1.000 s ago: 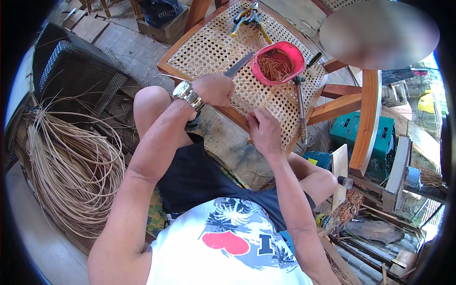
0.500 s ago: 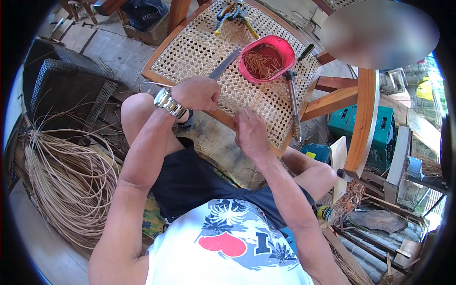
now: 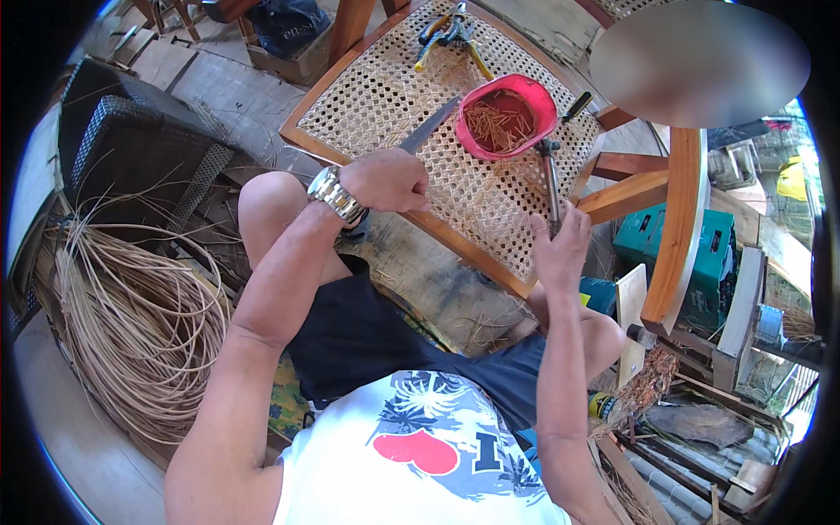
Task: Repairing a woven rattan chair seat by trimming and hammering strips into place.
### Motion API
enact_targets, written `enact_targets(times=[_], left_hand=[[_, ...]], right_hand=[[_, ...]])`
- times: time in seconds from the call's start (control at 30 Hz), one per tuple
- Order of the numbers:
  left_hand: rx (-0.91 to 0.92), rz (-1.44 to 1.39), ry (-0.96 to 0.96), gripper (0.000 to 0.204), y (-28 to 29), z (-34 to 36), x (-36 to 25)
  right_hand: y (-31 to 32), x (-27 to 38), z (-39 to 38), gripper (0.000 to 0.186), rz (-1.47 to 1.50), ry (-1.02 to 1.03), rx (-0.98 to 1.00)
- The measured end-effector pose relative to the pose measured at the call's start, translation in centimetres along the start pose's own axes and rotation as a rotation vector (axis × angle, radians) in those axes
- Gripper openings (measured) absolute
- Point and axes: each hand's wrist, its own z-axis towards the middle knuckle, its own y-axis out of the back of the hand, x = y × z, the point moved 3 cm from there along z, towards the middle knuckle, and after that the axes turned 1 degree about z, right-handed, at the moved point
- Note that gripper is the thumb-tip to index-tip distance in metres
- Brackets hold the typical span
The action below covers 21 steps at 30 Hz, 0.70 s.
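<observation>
My left hand (image 3: 385, 182) is closed at the front rail (image 3: 459, 249) of a wooden chair seat with woven cane (image 3: 477, 206). A knife blade (image 3: 427, 125) extends from behind it; whether I grip the hidden handle is unclear. My right hand (image 3: 562, 245) has thumb and fingers apart over the lower handle of a hammer (image 3: 550, 179) lying along the seat's right side. A pink container (image 3: 545, 112) of small sticks sits on the cane, with pliers (image 3: 479, 61) behind it and a black-handled tool (image 3: 577, 107) to its right.
A large coil of rattan (image 3: 131, 337) lies left beside a dark mesh piece (image 3: 136, 166). Upright chair timber (image 3: 678, 232) stands right, with green crates (image 3: 707, 284) behind it and scrap wood below. A wooden box (image 3: 284, 61) with a dark bag is at the top.
My right hand has left the front rail and moved rightward onto the hammer's handle, its fingers spreading. My left hand remains closed at the seat's edge.
</observation>
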Motion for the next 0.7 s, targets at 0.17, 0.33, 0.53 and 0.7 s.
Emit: enact_targets(times=[0.17,0.33,0.53,0.7], left_hand=[[0.067,0.040,0.108,0.034,-0.3,1.0,0.4],[0.031,0.092,0.147,0.036,-0.1,1.0,-0.2],[0.099,0.164,0.241,0.040,0.2,1.4,-0.7],[0.098,0.215,0.275,0.042,0.4,1.5,-1.3]], right_hand=[[-2.0,-3.7,0.7,0.041,-0.351,-0.113,0.185],[0.6,-2.3,0.0,0.030,-0.046,-0.216,0.098],[6.1,4.1,-7.7,0.030,0.207,-0.199,0.300],[4.6,7.1,-9.4,0.052,0.340,0.119,0.328]])
